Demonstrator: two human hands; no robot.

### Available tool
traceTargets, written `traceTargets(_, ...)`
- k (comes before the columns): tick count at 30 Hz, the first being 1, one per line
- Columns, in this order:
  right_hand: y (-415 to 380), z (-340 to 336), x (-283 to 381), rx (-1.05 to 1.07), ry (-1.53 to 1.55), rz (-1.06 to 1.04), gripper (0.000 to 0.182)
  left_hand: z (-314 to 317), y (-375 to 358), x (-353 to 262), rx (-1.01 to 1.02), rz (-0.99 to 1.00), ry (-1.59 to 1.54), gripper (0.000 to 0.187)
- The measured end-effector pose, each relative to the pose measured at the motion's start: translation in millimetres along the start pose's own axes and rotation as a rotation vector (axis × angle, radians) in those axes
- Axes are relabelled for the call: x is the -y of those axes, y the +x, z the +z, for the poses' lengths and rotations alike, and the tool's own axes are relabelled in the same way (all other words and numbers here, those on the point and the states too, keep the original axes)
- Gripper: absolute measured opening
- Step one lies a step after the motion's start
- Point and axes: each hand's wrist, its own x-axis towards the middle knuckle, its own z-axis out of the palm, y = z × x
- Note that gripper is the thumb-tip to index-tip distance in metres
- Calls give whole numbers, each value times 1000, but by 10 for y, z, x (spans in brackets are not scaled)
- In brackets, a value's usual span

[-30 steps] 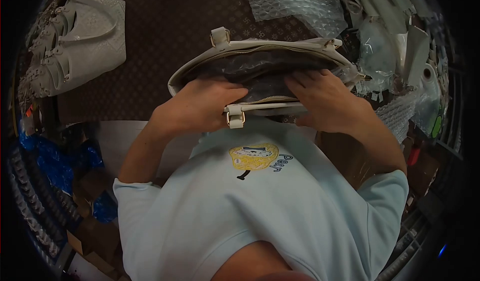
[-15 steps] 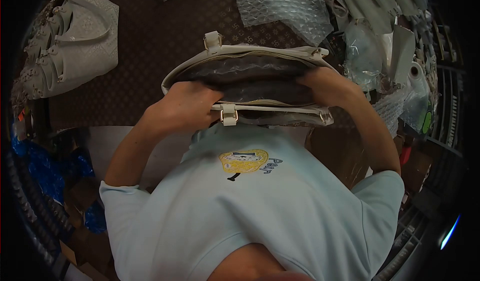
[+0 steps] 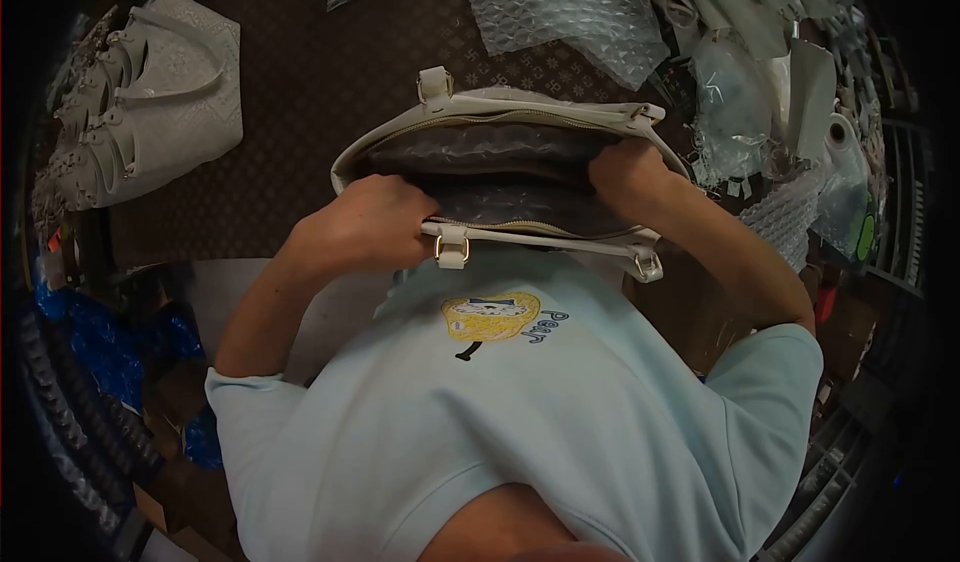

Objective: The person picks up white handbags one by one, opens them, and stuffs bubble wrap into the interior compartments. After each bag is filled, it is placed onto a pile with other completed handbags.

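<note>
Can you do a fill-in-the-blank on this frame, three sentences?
1. Both hands reach into the open white ____.
2. The padding inside the handbag is bubble ____.
3. The left hand grips the bag's near rim; the right hand is at the ____ end of the opening.

Missing words: handbag; wrap; right

A cream handbag [image 3: 500,112] with gold zip and buckles sits on a dark brown counter [image 3: 300,82] patterned with small pale motifs; left of the handbag lie pale grey embossed bags [image 3: 160,92], beyond it clear bubble wrap [image 3: 560,7]
</note>
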Motion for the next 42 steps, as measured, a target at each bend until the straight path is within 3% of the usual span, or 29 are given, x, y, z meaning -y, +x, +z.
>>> traceTargets(4,97,66,35,77,-111,33,14,-63,-32,-40,56,-88,-83,32)
traceTargets(7,27,151,64,19,-67,27,14,-83,-47,-55,70,-109,-116,36)
traceTargets(11,-21,288,18,-28,-18,25,14,-15,-32,-64,-51,-100,-93,40)
traceTargets(13,-4,333,-19,-160,4,30,12,-26,-40,-52,-126,-49,-58,41)
traceTargets(15,-30,341,-108,-275,2,10,12,-102,-36,-58,55,-106,-3,37)
traceTargets(17,-33,377,-200,-379,-5,-18,13,-70,-82,-9,16,-98,-10,35)
traceTargets(19,-14,447,-274,-708,89,-25,17,-55,-131,40,-18,-93,-29,33)
traceTargets(20,23,433,-307,-706,90,-28,17,-121,-143,65,-74,-68,7,32)
traceTargets(22,70,403,-359,-988,156,-86,20,-255,-120,107,-149,-56,73,30)
traceTargets(24,63,287,-428,-932,192,-79,20,-435,46,80,-12,-233,58,27)
traceTargets(25,32,203,-463,-895,461,-65,18,-464,133,135,-11,-297,-65,26)
traceTargets(26,4,61,-515,-848,722,-53,17,-507,196,226,-21,-308,-66,26)
traceTargets(28,-540,-423,-327,-1005,970,-97,11,-569,270,379,-46,-159,-112,27)
traceTargets(30,-857,-533,-20,-903,1005,-673,12,-618,337,327,-37,-194,-111,25)
traceTargets(32,-677,-414,309,-573,742,-754,20,-640,414,362,34,-92,-11,24)
traceTargets(34,10,227,532,-848,169,-354,27,-643,402,365,40,-124,-54,24)
traceTargets(36,527,807,580,-762,-99,-92,33,-663,360,352,40,-161,-96,25)
traceTargets(38,575,1045,540,-721,-126,-124,36,-658,329,319,20,-191,-79,25)
traceTargets(40,335,834,573,-363,-2,-227,40,-642,336,333,16,-191,-84,23)
traceTargets(41,29,429,549,-55,134,-291,42,-631,343,349,19,-184,-85,22)
traceTargets(42,-252,193,478,-187,289,-527,42,-610,344,372,5,-182,-86,22)
